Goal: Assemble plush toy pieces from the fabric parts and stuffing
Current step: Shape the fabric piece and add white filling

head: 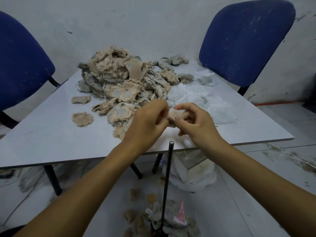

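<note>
A small tan plush piece (174, 115) is held above the near half of the table between both hands. My left hand (148, 120) pinches its left side with curled fingers. My right hand (193, 119) grips its right side, thumb and forefinger curled round it. Most of the piece is hidden by the fingers. A big heap of tan and grey fabric parts (123, 79) lies on the far middle of the table. White stuffing (196, 98) is spread to the right of the heap.
The grey table (51, 134) has two loose tan pieces (82, 118) at its left. Two blue chairs (246, 40) stand behind it. A thin metal rod (166, 185) rises in front of me. A white plastic bag (189, 173) and fabric scraps (153, 218) lie on the floor.
</note>
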### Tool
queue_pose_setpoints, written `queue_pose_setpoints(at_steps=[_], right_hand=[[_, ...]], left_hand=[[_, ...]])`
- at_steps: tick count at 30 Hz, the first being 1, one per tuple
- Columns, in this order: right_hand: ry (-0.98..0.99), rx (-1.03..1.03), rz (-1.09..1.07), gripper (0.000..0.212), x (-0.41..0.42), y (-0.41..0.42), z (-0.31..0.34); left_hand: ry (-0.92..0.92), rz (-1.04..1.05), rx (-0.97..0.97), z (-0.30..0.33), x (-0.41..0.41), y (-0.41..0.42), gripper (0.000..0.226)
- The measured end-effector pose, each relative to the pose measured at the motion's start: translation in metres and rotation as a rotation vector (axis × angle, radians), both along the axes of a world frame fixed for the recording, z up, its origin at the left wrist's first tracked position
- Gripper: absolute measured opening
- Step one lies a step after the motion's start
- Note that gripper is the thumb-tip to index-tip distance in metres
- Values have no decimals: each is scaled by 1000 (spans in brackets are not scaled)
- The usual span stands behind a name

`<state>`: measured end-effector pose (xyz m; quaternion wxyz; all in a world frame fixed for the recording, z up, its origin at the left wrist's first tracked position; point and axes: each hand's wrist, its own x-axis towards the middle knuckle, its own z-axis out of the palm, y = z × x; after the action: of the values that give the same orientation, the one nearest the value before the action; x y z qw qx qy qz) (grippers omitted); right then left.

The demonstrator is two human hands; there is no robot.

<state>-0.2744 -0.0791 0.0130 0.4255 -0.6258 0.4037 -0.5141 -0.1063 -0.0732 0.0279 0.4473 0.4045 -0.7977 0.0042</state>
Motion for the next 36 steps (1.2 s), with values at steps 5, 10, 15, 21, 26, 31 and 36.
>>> queue_pose_setpoints(at_steps=[5, 10, 15, 21, 26, 31, 36], right_hand=[[125, -155, -188, 17, 0, 4, -1], [175, -281, -202, 33, -7, 7, -4], [277, -397, -182, 41, -3, 12, -3], [92, -122, -98, 42, -8, 6, -6], [290, -42, -116, 43, -16, -3, -13], [504, -73, -36, 37, -5, -4, -17], [785, -357, 47, 35, 12, -3, -19]], left_hand=[[167, -124, 92, -9, -4, 1, 18], [668, -316, 794, 0, 0, -3, 19], [550, -294, 760, -5, -4, -3, 18], [432, -311, 692, 0, 7, -5, 20], [470, -409, 896, 14, 23, -8, 22], [100, 181, 512, 18, 45, -13, 16], [-481, 196, 992, 21, 69, -10, 17]])
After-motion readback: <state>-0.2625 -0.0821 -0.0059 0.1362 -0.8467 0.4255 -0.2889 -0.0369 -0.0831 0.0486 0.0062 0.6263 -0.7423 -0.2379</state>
